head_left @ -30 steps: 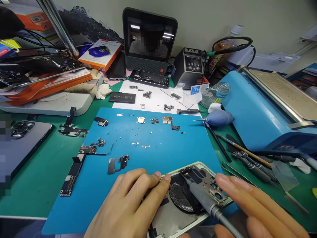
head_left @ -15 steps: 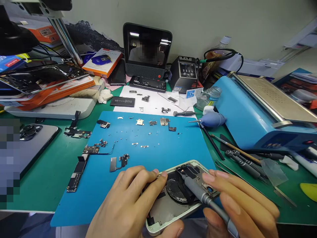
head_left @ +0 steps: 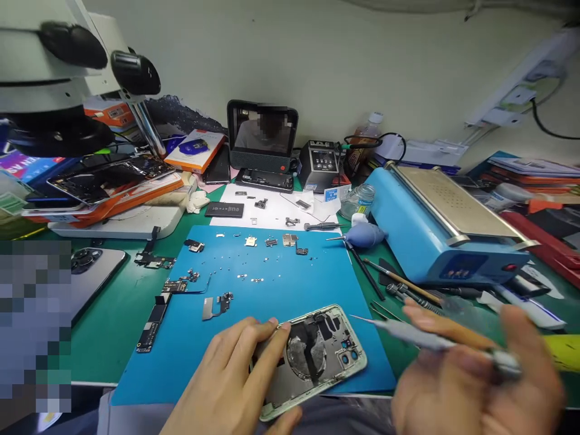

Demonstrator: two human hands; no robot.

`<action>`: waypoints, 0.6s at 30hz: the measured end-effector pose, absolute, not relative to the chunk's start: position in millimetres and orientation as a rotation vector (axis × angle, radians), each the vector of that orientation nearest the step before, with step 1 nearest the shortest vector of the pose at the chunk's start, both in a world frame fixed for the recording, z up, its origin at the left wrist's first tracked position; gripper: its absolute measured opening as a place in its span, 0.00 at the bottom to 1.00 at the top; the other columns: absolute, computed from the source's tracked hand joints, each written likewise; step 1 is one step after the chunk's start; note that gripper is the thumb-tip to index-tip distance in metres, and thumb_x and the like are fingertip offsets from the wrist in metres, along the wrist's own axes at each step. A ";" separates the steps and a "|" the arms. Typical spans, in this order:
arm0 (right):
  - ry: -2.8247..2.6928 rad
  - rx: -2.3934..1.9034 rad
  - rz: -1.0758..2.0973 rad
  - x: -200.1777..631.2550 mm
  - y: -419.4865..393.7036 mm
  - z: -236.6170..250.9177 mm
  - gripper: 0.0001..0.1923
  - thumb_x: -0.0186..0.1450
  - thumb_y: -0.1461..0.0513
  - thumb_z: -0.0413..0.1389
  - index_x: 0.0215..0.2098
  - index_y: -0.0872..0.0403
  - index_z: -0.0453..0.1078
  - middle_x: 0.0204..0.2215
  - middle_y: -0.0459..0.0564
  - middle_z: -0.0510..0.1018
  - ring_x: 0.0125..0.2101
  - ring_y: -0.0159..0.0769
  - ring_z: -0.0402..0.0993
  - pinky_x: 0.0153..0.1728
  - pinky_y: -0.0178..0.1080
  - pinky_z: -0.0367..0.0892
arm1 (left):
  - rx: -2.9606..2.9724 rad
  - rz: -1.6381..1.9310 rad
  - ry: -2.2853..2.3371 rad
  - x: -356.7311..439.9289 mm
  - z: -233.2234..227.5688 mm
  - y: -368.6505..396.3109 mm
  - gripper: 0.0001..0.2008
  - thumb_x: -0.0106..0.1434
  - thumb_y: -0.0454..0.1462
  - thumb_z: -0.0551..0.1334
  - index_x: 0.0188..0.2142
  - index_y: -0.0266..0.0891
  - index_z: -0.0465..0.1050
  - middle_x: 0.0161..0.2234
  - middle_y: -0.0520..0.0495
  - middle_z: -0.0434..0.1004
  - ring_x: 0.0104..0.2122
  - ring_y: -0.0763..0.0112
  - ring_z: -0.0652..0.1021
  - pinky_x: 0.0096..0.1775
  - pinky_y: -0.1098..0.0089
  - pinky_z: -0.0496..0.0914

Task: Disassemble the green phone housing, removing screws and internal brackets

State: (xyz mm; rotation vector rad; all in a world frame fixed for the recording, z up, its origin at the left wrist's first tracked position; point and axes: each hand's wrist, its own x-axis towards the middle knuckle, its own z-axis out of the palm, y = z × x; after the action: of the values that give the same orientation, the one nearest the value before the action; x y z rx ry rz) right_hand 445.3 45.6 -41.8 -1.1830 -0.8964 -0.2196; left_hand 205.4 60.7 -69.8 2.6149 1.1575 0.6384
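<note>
Fingers of the left hand (head_left: 226, 386) curl over the near edge of the opened, silver-framed phone housing (head_left: 317, 356), pinning it to the blue rubber work mat (head_left: 290, 284) on the green-topped counter (head_left: 109, 314). The right hand (head_left: 471, 380) is blurred, off to the right of the mat, its fingers closed around a slim grey precision screwdriver (head_left: 408, 331) whose tip points left toward the housing but stands clear of it.

Judging by the layout, the strip-down looks well along — the housing is mostly bare, showing a round dark coil patch and the camera cut-outs, while a long black logic board (head_left: 151, 320), a grey flex-cable part (head_left: 216, 304) and a row of small metal shields and loose screws (head_left: 272, 241) lie spread over the mat. A few brackets seem to remain inside the housing — too small to tell.
</note>
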 end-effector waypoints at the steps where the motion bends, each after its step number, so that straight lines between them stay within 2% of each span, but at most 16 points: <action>1: -0.817 -1.121 -0.148 453.0 46.8 -37.0 0.27 0.73 0.65 0.62 0.69 0.48 0.72 0.33 0.45 0.81 0.33 0.39 0.81 0.41 0.49 0.83 | 2.657 0.619 1.184 206.7 -71.2 57.9 0.35 0.71 0.44 0.67 0.74 0.45 0.62 0.61 0.41 0.78 0.58 0.47 0.79 0.54 0.55 0.77; 2: -0.778 -1.122 -0.064 461.2 47.5 -32.6 0.29 0.71 0.63 0.65 0.70 0.46 0.71 0.30 0.43 0.79 0.30 0.38 0.79 0.34 0.45 0.83 | 2.689 0.610 1.209 209.1 -72.3 55.5 0.36 0.72 0.45 0.66 0.76 0.45 0.59 0.62 0.40 0.78 0.58 0.46 0.79 0.55 0.55 0.76; 3: -0.779 -1.156 0.011 469.0 47.4 -29.4 0.30 0.71 0.60 0.65 0.70 0.45 0.71 0.27 0.41 0.77 0.25 0.35 0.76 0.24 0.39 0.78 | 2.711 0.612 1.231 213.0 -73.1 54.0 0.38 0.73 0.48 0.65 0.77 0.44 0.57 0.63 0.39 0.78 0.58 0.46 0.79 0.55 0.54 0.75; 4: -0.805 -1.233 0.078 476.1 46.5 -27.6 0.29 0.72 0.58 0.64 0.70 0.44 0.71 0.27 0.41 0.77 0.22 0.33 0.73 0.19 0.35 0.73 | 2.725 0.622 1.250 218.0 -73.5 53.3 0.41 0.73 0.51 0.66 0.78 0.42 0.54 0.63 0.38 0.77 0.58 0.45 0.79 0.55 0.54 0.74; 6: -0.957 -1.448 0.115 486.3 43.3 -28.8 0.24 0.72 0.55 0.64 0.66 0.46 0.75 0.28 0.43 0.79 0.19 0.29 0.70 0.17 0.30 0.68 | 2.735 0.643 1.271 230.5 -73.1 54.8 0.48 0.69 0.57 0.68 0.78 0.39 0.52 0.62 0.36 0.78 0.57 0.44 0.78 0.55 0.52 0.73; 9: -1.313 -1.644 -0.037 490.9 39.3 -36.8 0.19 0.73 0.54 0.63 0.60 0.47 0.79 0.34 0.46 0.84 0.22 0.30 0.77 0.22 0.30 0.73 | 2.698 0.624 1.287 247.1 -70.2 61.3 0.50 0.62 0.53 0.75 0.76 0.38 0.58 0.58 0.36 0.78 0.56 0.44 0.78 0.54 0.52 0.73; 12: -1.609 -1.652 -0.277 488.4 38.7 -42.8 0.16 0.76 0.57 0.59 0.60 0.47 0.78 0.46 0.49 0.88 0.36 0.37 0.87 0.32 0.32 0.80 | 2.614 0.619 1.274 251.0 -65.3 65.2 0.44 0.58 0.45 0.78 0.70 0.44 0.66 0.58 0.39 0.77 0.55 0.45 0.77 0.53 0.54 0.75; 14: -1.693 -1.645 -0.344 486.9 38.8 -45.2 0.15 0.78 0.58 0.57 0.60 0.48 0.76 0.50 0.49 0.88 0.44 0.40 0.88 0.38 0.34 0.81 | 2.594 0.649 1.266 247.3 -60.9 63.2 0.43 0.58 0.39 0.76 0.70 0.49 0.65 0.59 0.41 0.76 0.57 0.46 0.77 0.53 0.56 0.76; 16: -1.700 -1.663 -0.327 486.8 38.1 -47.9 0.15 0.79 0.58 0.54 0.62 0.47 0.74 0.52 0.49 0.87 0.47 0.40 0.88 0.41 0.35 0.80 | 2.603 0.663 1.286 241.8 -56.0 58.0 0.44 0.58 0.35 0.73 0.71 0.53 0.63 0.58 0.43 0.75 0.57 0.47 0.78 0.52 0.58 0.76; 18: -1.693 -1.689 -0.284 487.6 37.0 -51.7 0.17 0.80 0.58 0.53 0.64 0.47 0.72 0.52 0.50 0.86 0.49 0.40 0.87 0.43 0.36 0.80 | 2.607 0.655 1.311 236.6 -51.5 51.8 0.42 0.59 0.35 0.73 0.71 0.56 0.63 0.57 0.44 0.75 0.53 0.50 0.80 0.49 0.61 0.77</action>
State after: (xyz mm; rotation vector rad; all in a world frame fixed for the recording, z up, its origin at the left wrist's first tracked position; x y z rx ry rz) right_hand 487.6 37.0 -51.7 -1.6892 -1.6930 -0.2844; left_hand 236.6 51.8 -51.5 2.6067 1.3107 0.6553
